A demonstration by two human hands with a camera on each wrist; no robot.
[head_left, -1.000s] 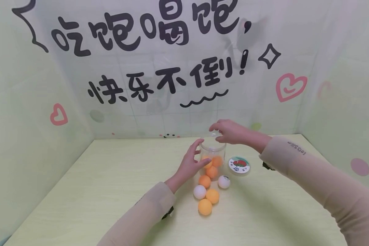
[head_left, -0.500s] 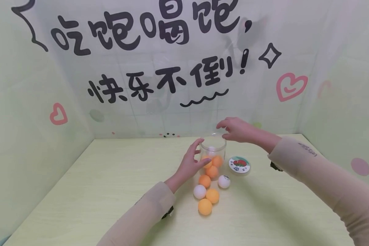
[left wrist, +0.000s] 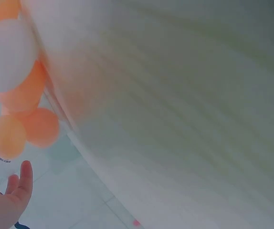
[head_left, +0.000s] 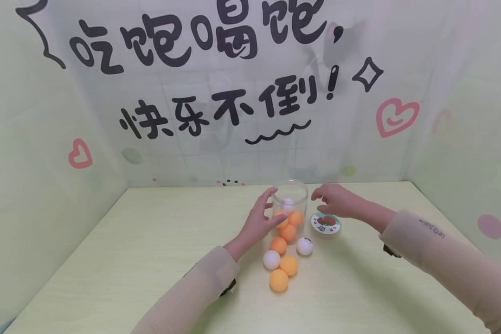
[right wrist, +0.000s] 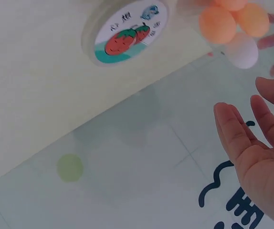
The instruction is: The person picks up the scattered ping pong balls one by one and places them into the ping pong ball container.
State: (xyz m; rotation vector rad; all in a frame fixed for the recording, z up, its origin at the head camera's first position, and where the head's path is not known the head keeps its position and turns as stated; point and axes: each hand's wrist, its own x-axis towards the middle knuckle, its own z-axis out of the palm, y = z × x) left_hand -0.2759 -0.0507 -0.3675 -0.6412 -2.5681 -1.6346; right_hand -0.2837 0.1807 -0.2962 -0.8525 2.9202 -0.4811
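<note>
A clear jar (head_left: 301,200) stands upright without its lid. Inside it are a white ping-pong ball (head_left: 287,204) on top and several orange ping-pong balls (head_left: 295,218) below. My left hand (head_left: 262,217) grips the jar's left side, thumb across the front; its fingertips also show in the left wrist view. To the right of the jar hovers my right hand (head_left: 338,200), holding nothing, its fingers loosely bent; the right wrist view shows the same hand (right wrist: 261,152) bare. Just beneath it lies a round lid (head_left: 325,223) with a strawberry picture (right wrist: 120,43).
In front of the jar are loose balls: an orange ball (head_left: 278,245), a white ball (head_left: 272,260), two yellow-orange balls (head_left: 279,280) and a white ball with print (head_left: 305,246). A printed backdrop (head_left: 217,162) rises behind the table (head_left: 150,241).
My right hand has moved from above the jar's mouth to the right and down, near the lid. A white ball now shows inside the jar. My left hand stays in place.
</note>
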